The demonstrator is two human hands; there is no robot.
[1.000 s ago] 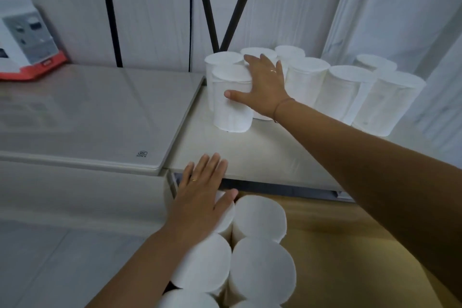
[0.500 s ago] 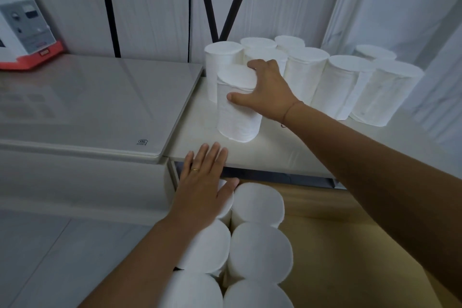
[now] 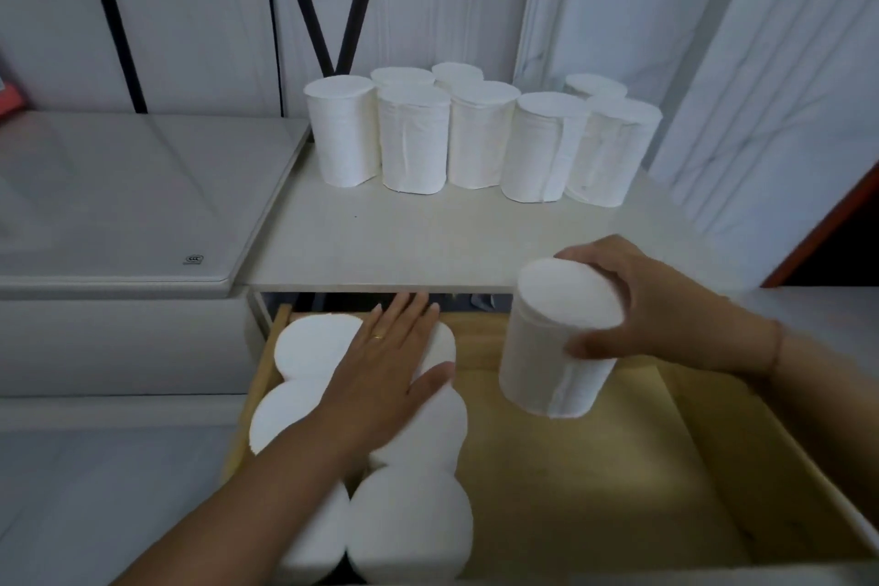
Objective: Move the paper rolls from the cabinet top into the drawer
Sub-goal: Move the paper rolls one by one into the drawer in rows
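Lifted off the pale cabinet top, 1 white cylindrical paper roll now hangs over the open wooden drawer.
Right hand wraps it firmly; left hand lies flat, fingers spread, on the stored rolls at the drawer's left edge. Next, I judge: lower it upright beside them; 8 upright rolls wait at the back edge.

Left hand: bare, fingers long and slim, nails short and pale.
Ring: thin gold band on the left hand's ring finger.
Left forearm: bare, no sleeve in view.
Right hand: bare, no ring visible.
Right wrist: thin bracelet or cord, blurred.
Right forearm: bare, no sleeve in view.
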